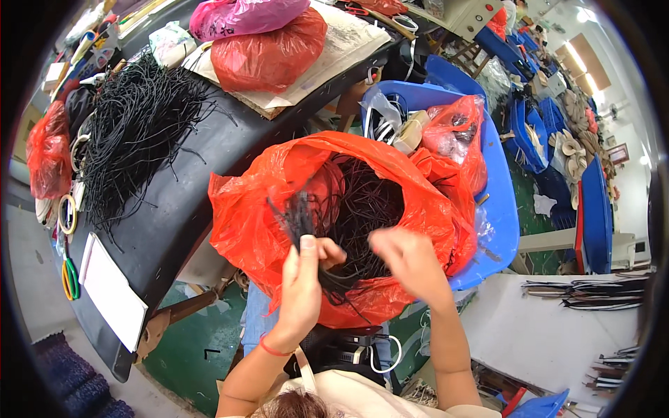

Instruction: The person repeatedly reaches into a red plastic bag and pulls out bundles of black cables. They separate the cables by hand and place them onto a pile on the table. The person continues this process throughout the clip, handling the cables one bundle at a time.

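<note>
A large orange-red plastic bag (244, 219) gapes in front of me, with a tangle of thin black cords (369, 198) inside. My left hand (303, 282) is closed, thumb up, around a small bunch of black cords (300, 212) whose ends stick up past the fingers. Other strands trail below that hand over the bag's near rim. Over the right part of the bag's opening is my right hand (412, 263), its fingers bent and smeared by motion. Whether it pinches a cord cannot be made out.
A blue bin (505, 202) behind the bag holds another red bag (463, 129) and a tape roll (412, 131). On the black table (188, 164) at left lie a heap of black cords (139, 118), a white pad (111, 289) and stuffed bags (268, 52). Scissors (70, 279) hang at its edge.
</note>
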The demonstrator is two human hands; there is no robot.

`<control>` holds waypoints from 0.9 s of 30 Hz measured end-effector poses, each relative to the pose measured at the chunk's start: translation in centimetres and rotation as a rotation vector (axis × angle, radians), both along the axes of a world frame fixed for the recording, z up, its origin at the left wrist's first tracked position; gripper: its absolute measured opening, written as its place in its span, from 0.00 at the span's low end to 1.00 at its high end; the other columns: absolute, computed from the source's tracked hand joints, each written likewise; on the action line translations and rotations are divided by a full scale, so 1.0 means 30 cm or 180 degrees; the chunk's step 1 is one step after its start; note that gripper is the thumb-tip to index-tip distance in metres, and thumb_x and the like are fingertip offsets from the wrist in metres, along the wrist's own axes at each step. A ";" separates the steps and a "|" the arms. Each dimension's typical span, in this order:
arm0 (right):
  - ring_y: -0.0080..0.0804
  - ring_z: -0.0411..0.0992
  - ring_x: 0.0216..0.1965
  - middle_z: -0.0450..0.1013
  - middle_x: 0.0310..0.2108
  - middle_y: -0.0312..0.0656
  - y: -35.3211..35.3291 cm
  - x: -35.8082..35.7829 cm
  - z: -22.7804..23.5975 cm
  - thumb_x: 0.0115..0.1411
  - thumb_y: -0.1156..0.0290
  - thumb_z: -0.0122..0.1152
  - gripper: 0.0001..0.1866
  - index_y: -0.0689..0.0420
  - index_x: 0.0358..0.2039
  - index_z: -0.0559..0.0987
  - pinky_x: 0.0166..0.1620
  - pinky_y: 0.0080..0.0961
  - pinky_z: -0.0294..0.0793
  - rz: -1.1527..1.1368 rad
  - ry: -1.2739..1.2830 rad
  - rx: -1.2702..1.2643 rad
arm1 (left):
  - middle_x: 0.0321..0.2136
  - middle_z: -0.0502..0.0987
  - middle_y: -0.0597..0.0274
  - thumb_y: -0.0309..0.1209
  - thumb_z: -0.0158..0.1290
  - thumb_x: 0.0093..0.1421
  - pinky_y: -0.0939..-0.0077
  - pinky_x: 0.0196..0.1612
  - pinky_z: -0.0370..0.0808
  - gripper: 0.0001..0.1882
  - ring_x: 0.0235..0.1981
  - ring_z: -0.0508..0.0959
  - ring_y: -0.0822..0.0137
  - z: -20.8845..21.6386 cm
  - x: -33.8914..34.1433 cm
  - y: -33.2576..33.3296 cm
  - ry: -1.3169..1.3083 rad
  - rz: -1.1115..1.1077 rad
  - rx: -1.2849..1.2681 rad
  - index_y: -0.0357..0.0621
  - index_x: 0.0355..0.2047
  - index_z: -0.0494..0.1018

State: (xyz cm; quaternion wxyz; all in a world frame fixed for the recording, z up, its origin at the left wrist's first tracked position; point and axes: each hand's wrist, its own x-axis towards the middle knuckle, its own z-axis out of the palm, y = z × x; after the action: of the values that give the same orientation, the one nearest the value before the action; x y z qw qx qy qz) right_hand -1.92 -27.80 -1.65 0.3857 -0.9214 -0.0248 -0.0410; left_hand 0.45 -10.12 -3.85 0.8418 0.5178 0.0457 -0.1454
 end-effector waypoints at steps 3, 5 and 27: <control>0.48 0.73 0.32 0.74 0.29 0.50 -0.166 0.108 -0.274 0.56 0.70 0.55 0.10 0.62 0.34 0.78 0.36 0.35 0.72 -0.0983 0.0087 -0.0845 | 0.18 0.62 0.67 0.43 0.36 0.68 0.80 0.18 0.65 0.16 0.14 0.63 0.76 0.171 -0.012 0.033 0.0334 -0.0106 -0.0556 0.45 0.30 0.60; 0.50 0.73 0.33 0.74 0.31 0.49 -0.167 0.132 -0.327 0.55 0.69 0.56 0.09 0.60 0.34 0.78 0.36 0.39 0.72 -0.1102 0.0078 -0.1295 | 0.15 0.58 0.74 0.43 0.36 0.68 0.86 0.12 0.52 0.15 0.10 0.54 0.82 0.191 -0.012 0.084 0.0487 -0.0063 -0.0515 0.46 0.30 0.62; 0.50 0.72 0.28 0.73 0.26 0.51 -0.127 0.108 -0.211 0.57 0.67 0.56 0.09 0.60 0.28 0.77 0.33 0.39 0.70 -0.1359 -0.0318 -0.0697 | 0.16 0.55 0.77 0.39 0.43 0.66 0.87 0.15 0.49 0.12 0.13 0.53 0.84 0.120 -0.024 0.077 0.0800 -0.0494 -0.0480 0.45 0.32 0.66</control>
State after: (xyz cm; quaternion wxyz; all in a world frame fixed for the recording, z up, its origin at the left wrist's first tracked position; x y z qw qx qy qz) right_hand 1.32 -31.61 -7.97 0.2645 -0.9388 0.1472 -0.1642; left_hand -0.28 -7.80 -0.24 0.8522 0.4328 0.0996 -0.2767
